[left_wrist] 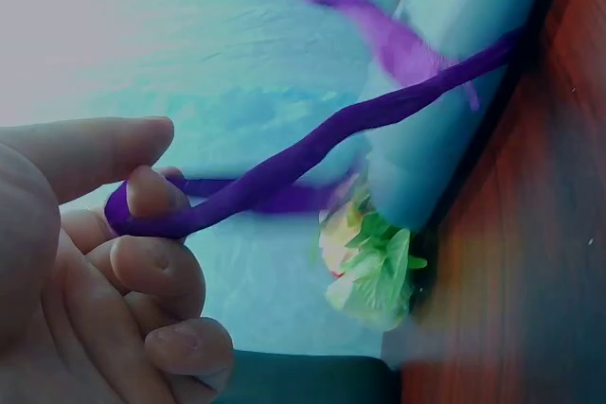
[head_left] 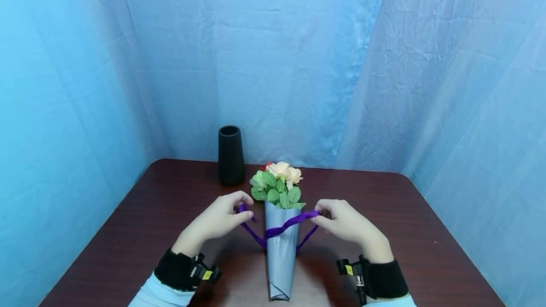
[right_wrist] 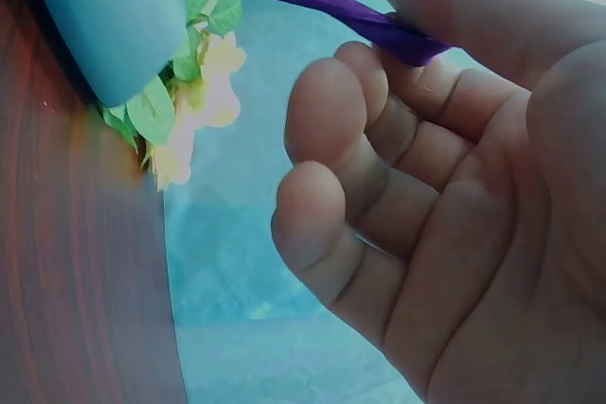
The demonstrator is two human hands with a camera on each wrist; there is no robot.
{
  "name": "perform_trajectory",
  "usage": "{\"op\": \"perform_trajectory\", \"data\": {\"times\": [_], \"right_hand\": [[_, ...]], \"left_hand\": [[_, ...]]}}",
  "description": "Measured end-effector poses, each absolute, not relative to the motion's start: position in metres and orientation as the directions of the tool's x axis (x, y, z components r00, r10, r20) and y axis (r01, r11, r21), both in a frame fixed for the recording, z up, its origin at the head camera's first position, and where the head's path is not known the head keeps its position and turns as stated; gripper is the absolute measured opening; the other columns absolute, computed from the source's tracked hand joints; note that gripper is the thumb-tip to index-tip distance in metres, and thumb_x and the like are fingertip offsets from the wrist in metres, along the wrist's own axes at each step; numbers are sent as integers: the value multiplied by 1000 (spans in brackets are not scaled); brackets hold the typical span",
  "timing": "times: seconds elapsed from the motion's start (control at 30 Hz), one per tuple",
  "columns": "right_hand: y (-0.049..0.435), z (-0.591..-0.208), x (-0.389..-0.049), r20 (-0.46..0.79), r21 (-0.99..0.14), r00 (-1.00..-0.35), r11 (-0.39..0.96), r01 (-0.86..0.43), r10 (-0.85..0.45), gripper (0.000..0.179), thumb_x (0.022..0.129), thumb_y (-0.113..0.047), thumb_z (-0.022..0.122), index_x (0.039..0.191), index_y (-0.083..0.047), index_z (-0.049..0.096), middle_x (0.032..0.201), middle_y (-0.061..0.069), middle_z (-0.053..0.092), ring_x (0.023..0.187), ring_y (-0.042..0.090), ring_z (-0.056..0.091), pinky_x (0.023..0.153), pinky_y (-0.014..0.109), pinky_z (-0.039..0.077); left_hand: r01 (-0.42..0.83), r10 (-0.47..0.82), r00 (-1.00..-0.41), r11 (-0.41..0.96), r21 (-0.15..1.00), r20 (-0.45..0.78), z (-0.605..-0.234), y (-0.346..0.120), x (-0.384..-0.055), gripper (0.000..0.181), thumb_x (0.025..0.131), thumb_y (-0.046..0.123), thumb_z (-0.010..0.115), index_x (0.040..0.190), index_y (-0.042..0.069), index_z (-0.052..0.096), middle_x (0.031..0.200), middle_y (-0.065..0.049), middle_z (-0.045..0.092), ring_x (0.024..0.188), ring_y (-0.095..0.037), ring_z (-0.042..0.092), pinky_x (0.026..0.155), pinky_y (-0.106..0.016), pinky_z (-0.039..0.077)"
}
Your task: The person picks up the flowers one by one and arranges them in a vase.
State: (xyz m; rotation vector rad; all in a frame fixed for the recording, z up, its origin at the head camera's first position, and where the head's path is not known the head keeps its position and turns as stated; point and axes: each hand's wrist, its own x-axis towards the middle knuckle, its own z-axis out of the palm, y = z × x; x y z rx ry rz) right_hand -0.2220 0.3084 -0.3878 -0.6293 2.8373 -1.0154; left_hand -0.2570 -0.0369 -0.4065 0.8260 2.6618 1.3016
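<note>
Two hands, one ribbon (head_left: pixel 283 228). Left hand (head_left: pixel 219 219): grip has fingers curled round ribbon, thumb standing off. Right hand (head_left: pixel 347 221): grip pinches ribbon between thumb and fingers. Ribbon at lower centre of frame, between the hands, slanting across the front of the wrap (head_left: pixel 281 259), rising to the right. Wrap's long axis runs up the frame, flowers (head_left: pixel 279 169) at upper end; hands flank it, neither clearly nearer. Vase (head_left: pixel 231 160) stands on the counter (head_left: pixel 426 255), upper left of wrap, outside the gaps; only ribbon spans those.
</note>
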Motion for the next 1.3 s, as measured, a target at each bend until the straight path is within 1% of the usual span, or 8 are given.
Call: {"op": "perform_trajectory", "data": {"times": [0.2, 0.43, 0.6, 0.83, 0.97, 1.07, 1.17, 1.3], "right_hand": [[319, -385, -221, 87, -609, -925, 715, -344, -371, 8, 99, -13, 65, 94, -18, 66, 64, -2, 60, 52, 12, 53, 47, 26, 41], [334, -384, -220, 94, -616, -936, 719, -321, -338, 7, 100, -17, 63, 96, -13, 67, 67, 5, 61, 53, 13, 52, 47, 27, 41], [344, -385, -220, 73, -631, -950, 724, -280, -304, 6, 100, -14, 62, 97, -14, 67, 68, 8, 61, 51, 13, 47, 46, 27, 38], [353, -385, -220, 66, -659, -954, 706, -261, -291, 6, 100, -12, 62, 100, -14, 67, 71, 11, 62, 55, 17, 51, 48, 27, 37], [356, -387, -221, 59, -687, -941, 671, -281, -333, 11, 102, -10, 59, 103, -16, 68, 73, 13, 62, 60, 21, 55, 54, 29, 42], [359, -387, -221, 48, -701, -932, 653, -287, -359, 15, 103, -9, 56, 104, -16, 69, 70, 10, 61, 60, 19, 54, 55, 30, 42], [362, -387, -221, 33, -732, -925, 621, -280, -378, 17, 104, -7, 53, 105, -14, 69, 65, 6, 56, 56, 17, 51, 53, 29, 41], [367, -388, -219, 4, -807, -919, 541, -237, -395, 18, 106, -6, 50, 107, -8, 68, 65, 6, 52, 56, 22, 53, 57, 33, 48]], "left_hand": [[421, 448, -875, 517, 745, 183, -403, -46, -258, 23, 96, 23, 72, 117, 17, 65, 85, 0, 58, 74, -19, 54, 61, -36, 50], [415, 418, -887, 533, 738, 197, -401, -55, -262, 24, 95, 23, 74, 117, 18, 65, 97, -1, 63, 89, -19, 55, 72, -36, 51], [402, 409, -892, 518, 755, 194, -403, -64, -266, 28, 93, 19, 76, 118, 14, 65, 90, -1, 58, 78, -20, 53, 64, -35, 48], [372, 375, -909, 527, 764, 184, -403, -77, -270, 30, 93, 19, 77, 118, 11, 65, 84, -3, 57, 65, -20, 50, 57, -33, 46], [365, 368, -912, 527, 768, 181, -402, -82, -271, 30, 93, 19, 76, 120, 10, 64, 85, -4, 58, 66, -20, 51, 57, -33, 47], [357, 360, -916, 532, 768, 177, -401, -85, -271, 32, 93, 19, 76, 121, 11, 63, 86, -4, 58, 65, -21, 51, 57, -33, 48], [349, 346, -922, 545, 763, 175, -401, -89, -271, 34, 93, 20, 76, 123, 11, 63, 84, -4, 58, 64, -21, 51, 56, -32, 47], [347, 335, -925, 561, 752, 177, -400, -95, -272, 36, 94, 21, 75, 126, 11, 62, 80, -5, 57, 64, -21, 50, 55, -32, 47]]}}
